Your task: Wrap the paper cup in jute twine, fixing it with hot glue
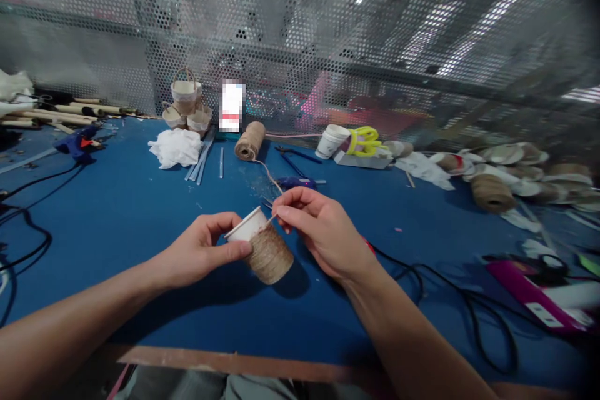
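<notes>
Brown twine (pixel 272 260) wraps most of a white paper cup (pixel 247 225), which the person holds tilted above a blue table (pixel 154 231), near the middle of the view, its open rim facing up and to the left and its base pointing down to the right. The left hand (pixel 206 250) is clamped on the cup near the rim, thumb on the near side and the other fingers curled behind. The right hand (pixel 321 231) has thumb and forefinger pressed together on a thin strand (pixel 270 221), just beside the upper edge of the wrapping. From beyond the right hand, a length of twine leads back to a spool (pixel 250 140) lying on the table. Just past the right hand lies a blue glue gun (pixel 300 184). To the left of the spool are clear glue sticks (pixel 200 161), a crumpled white cloth (pixel 175 149) and a cluster of three wrapped cups (pixel 186 106). To its right stand white paper cups (pixel 332 141), near a small box (pixel 363 159) with yellow loops (pixel 364 140). Farther right sits another twine spool (pixel 492 192). A perforated metal screen (pixel 281 25) rises behind everything.
</notes>
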Demonstrator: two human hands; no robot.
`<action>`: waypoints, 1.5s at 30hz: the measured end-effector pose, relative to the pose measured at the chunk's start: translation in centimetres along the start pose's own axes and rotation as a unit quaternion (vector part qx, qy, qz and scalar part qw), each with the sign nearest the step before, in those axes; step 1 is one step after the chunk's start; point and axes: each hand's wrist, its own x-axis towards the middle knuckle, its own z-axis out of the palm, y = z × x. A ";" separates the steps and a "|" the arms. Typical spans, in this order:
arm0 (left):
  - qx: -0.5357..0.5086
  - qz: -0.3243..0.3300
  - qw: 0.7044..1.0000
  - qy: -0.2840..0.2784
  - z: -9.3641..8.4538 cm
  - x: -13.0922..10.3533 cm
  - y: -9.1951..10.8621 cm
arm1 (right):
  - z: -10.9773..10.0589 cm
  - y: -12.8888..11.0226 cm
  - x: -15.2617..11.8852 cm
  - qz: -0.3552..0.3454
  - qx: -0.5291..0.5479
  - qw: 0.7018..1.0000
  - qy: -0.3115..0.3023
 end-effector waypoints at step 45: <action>0.056 0.126 0.988 -0.063 -0.6 -0.2 -0.2 | -0.2 1.1 -0.7 0.055 0.028 0.998 -0.033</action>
